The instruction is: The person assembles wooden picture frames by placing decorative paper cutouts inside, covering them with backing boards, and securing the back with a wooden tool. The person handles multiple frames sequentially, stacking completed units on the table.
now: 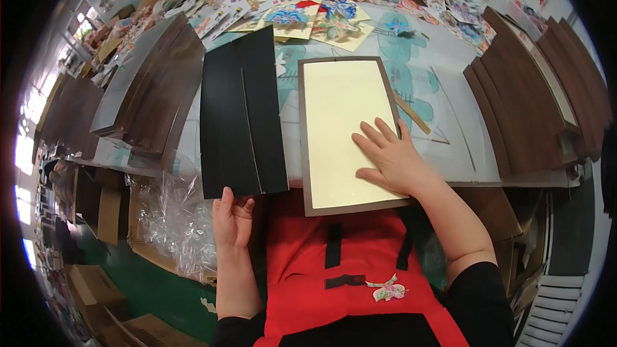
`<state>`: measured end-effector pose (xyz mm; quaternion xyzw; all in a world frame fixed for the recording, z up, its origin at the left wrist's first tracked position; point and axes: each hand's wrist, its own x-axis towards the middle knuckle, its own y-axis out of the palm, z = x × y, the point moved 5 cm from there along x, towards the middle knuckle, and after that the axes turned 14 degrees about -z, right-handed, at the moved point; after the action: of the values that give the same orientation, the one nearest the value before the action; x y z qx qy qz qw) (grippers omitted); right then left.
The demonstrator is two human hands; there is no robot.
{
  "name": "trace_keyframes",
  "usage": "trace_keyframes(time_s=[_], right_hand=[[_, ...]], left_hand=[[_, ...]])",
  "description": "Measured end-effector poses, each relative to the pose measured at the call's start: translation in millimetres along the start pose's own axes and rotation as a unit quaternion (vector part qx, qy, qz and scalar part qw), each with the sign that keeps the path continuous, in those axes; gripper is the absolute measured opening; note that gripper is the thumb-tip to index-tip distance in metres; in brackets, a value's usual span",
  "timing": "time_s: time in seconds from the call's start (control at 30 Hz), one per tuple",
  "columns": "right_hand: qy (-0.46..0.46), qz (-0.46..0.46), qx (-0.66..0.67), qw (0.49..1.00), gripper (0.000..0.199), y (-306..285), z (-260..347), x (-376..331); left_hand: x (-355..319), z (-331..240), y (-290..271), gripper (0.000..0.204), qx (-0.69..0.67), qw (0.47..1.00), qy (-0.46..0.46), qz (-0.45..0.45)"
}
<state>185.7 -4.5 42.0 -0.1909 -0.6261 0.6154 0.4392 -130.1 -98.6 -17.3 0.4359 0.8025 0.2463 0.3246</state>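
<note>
A black rectangular board with a long thin line or cord down its middle is tilted up at the table's near edge. My left hand grips its lower edge, fingertips on the front. Just right of it lies a shallow frame with a brown-grey border and a pale cream panel inside. My right hand rests flat on the lower right of that panel, fingers spread, holding nothing. The frame's near edge reaches over the table edge by my red apron.
Stacks of dark brown boards or frames stand at left and right. Colourful paper cut-outs cover the table's far side. A wooden strip lies right of the frame. Below left, a carton holds clear plastic wrap.
</note>
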Motion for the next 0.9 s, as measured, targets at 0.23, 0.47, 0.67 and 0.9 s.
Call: trace_keyframes(time_s=[0.23, 0.47, 0.67, 0.9], right_hand=[[0.067, -0.003, 0.168, 0.984, 0.061, -17, -13, -19], [0.125, 0.054, 0.183, 0.974, 0.050, -27, -14, -61], [0.138, 0.018, 0.206, 0.969, 0.039, -24, -16, -67], [0.131, -0.043, 0.174, 0.975, 0.025, -15, -9, -68]], left_hand=[[-16, 12, 33, 0.020, 0.029, 0.997, -0.014, 0.066], [-23, 22, 27, 0.023, 0.060, 0.995, -0.028, 0.076], [-27, 31, 41, 0.023, 0.057, 0.993, -0.041, 0.093], [-31, 32, 44, 0.024, 0.071, 0.991, -0.037, 0.107]])
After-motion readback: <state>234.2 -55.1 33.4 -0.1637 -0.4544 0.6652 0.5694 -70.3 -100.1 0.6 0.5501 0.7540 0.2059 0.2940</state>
